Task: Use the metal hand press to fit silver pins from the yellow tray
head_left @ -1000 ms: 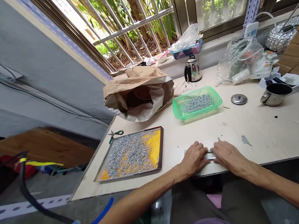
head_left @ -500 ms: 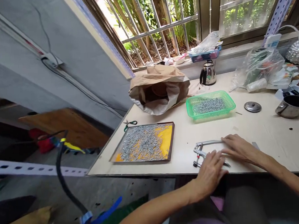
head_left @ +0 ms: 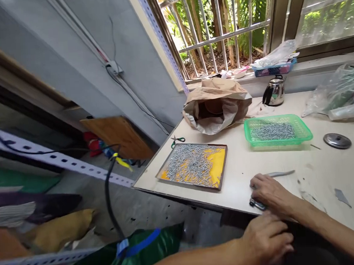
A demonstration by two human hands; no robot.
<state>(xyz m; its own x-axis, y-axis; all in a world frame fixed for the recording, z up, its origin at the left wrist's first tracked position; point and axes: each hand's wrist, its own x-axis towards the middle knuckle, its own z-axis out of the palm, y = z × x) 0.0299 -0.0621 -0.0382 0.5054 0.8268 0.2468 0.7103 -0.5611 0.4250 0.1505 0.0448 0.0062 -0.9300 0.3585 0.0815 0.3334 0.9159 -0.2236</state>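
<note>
A person sits with two bare hands at a pale cream counter (head_left: 234,157) by a barred window (head_left: 216,39). My landmark is the one translucent green, perforated plastic basket (head_left: 278,142). Inside it lies one heap of silvery metal screws (head_left: 272,132), too many to count.

In front of the basket, near the counter's edge, is one silvery metal hand tool (head_left: 281,173) with a slim handle, partly hidden. The right hand (head_left: 269,193) covers it, fingers bent; how firmly they grip I cannot tell. The left hand (head_left: 267,238) is lower, blurred, just off the edge, fingers curled; whether it holds anything I cannot tell.

Left of the basket and nearer the person sits one shallow rectangular yellow-floored tray (head_left: 218,162), also full of screws. Farther left lies one pair of green-handled scissors (head_left: 180,140). Left and slightly behind the basket, one crumpled brown paper bag (head_left: 216,93) gapes. Directly behind the basket stands one shiny steel kettle (head_left: 275,92), its green marking too small to read. Right of the basket: one round metal lid (head_left: 337,140).
</note>
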